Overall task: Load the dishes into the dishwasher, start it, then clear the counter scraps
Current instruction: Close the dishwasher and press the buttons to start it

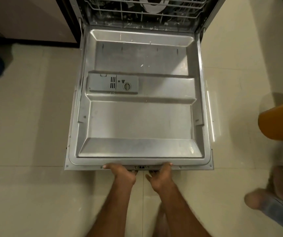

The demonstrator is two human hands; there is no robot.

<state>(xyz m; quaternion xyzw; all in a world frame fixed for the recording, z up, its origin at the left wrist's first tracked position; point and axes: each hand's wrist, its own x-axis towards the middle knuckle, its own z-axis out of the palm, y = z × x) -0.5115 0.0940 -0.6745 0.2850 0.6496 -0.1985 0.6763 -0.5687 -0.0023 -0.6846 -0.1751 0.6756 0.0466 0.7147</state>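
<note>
Fingers of the left hand (124, 175) and right hand (161, 177) are clamping the front edge of the open dishwasher door (140, 120); a white dish (154, 9) is sitting in the rack (188, 7); starting and scrap-clearing seem undone.

Steel dishwasher door (140, 120) fully down (horizontal)

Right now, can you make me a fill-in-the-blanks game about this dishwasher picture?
The dishwasher door lies wide ____. The left hand and right hand both hold its front ____. The grey detergent dispenser sits on its ____ half.
Missing words: open; edge; left.
</note>
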